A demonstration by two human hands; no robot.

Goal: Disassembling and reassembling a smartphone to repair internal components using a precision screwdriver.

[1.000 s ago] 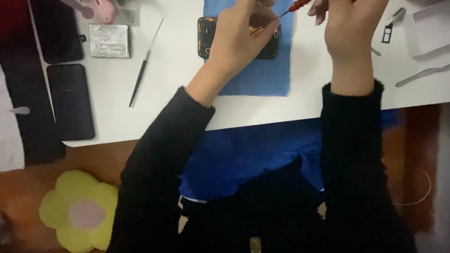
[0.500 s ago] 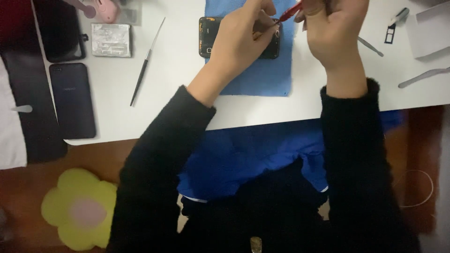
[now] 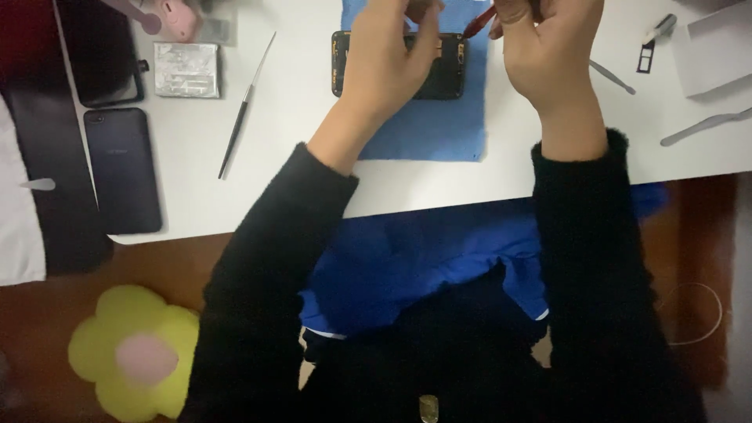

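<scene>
Opened smartphone (image 3: 439, 66), back cover off, dark internals exposed, lying flat on a blue cloth mat (image 3: 427, 129) at the top of the white table (image 3: 439, 184). Judged light, rigid, fragile inside; best steadied by its outer frame edges, not the board. Left hand (image 3: 388, 66) rests on the phone's middle, fingers pressing it down. Right hand (image 3: 548, 47), just right of the phone, pinches a red-handled tool (image 3: 479, 22) angled toward its upper right corner. Well left of the grip: thin probe (image 3: 244, 106), silver metal plate (image 3: 186, 69), intact dark phone (image 3: 124, 168). Right: tweezers (image 3: 705, 125).
</scene>
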